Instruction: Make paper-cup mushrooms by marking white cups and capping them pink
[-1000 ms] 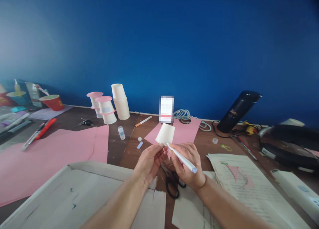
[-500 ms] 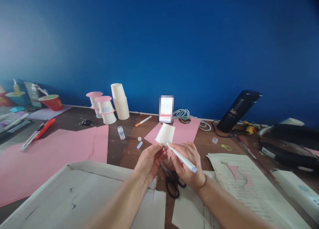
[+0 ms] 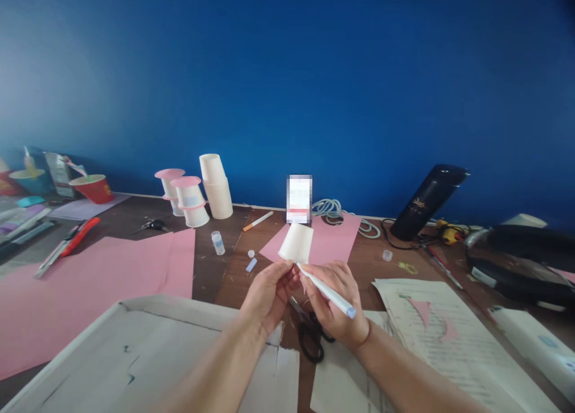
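Note:
A white paper cup is tilted in front of me, wide rim toward me, over a pink paper sheet. The fingers of my left hand are closed at the cup's near rim; its fingertips are partly hidden. My right hand grips a white pen with a pale blue end, its tip pointing at the rim by my left fingertips. Black-handled scissors lie below, between my wrists. Beyond the cup stands a blurred-out phone-like screen.
Left stand stacked white cups, cups with pink discs, a small clear vial and a red utility knife above pink sheets. Right are a leaning black flask, cables and printed papers. White cardboard lies nearest me.
The whole view has shifted slightly, with things a little lower in the picture. My hands keep nearly the same hold on the cup and pen.

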Demonstrator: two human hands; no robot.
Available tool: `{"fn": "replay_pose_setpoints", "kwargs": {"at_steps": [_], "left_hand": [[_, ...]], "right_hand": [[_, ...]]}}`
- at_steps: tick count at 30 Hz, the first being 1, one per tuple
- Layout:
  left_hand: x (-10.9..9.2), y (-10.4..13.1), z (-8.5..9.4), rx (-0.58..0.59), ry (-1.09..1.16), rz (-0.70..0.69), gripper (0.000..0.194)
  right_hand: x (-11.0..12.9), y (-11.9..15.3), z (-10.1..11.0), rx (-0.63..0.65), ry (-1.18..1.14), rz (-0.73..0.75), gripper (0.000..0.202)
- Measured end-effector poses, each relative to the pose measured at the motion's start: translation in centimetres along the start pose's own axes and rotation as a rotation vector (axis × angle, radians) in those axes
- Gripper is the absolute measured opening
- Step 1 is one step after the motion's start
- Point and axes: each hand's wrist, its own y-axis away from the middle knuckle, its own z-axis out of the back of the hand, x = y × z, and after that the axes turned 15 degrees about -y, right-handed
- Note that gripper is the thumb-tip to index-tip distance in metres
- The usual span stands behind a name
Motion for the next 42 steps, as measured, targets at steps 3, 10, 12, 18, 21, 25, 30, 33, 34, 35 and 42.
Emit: {"fn": "replay_pose_setpoints", "kwargs": {"at_steps": [3,10,12,18,21,25,30,33,34,35,42], "left_hand": [[-0.2,-0.1,0.0,-0.031,0.056,0.053,0.007],[-0.7,0.5,-0.1,-0.002,0.114,0.140,0.004],[-0.8,0.7,-0.1,0.039,0.115,0.170,0.006],[-0.8,0.8,-0.2,0.131,0.064,0.178,0.008],[-0.3,1.1,-0.4,0.133,0.039,0.157,0.009],[0.8,1.5,-0.8,0.214,-0.029,0.076,0.012],[1.3,1.1,-0.8,0.176,-0.050,0.006,0.011],[1.1,0.6,-0.5,0.093,-0.033,-0.027,0.011],[1.0,0.5,-0.4,0.067,-0.034,-0.036,0.012],[1.0,0.4,-0.4,0.048,-0.037,-0.040,0.013],[0.6,0.6,-0.8,0.049,-0.116,-0.118,0.013]], "right_hand": [[0.1,0.0,0.0,-0.097,-0.064,-0.050,0.030],[-1.6,-1.2,0.1,-0.560,-0.541,-0.641,0.031],[-2.0,-1.5,0.2,-0.567,-0.666,-0.766,0.044],[-1.8,-1.9,-0.3,-0.410,-0.958,-0.836,0.057],[-1.6,-2.0,-0.4,-0.429,-0.956,-0.822,0.056],[-1.2,-2.4,-0.3,-0.409,-0.912,-0.843,0.053],[-1.2,-2.2,-0.2,-0.395,-0.746,-0.835,0.055],[-1.4,-1.6,0.1,-0.434,-0.521,-0.750,0.048],[-1.3,-1.4,0.4,-0.422,-0.441,-0.687,0.046],[-1.1,-1.3,0.6,-0.417,-0.343,-0.612,0.044],[1.7,-1.3,1.6,-0.092,-0.207,-0.229,0.030]]}}
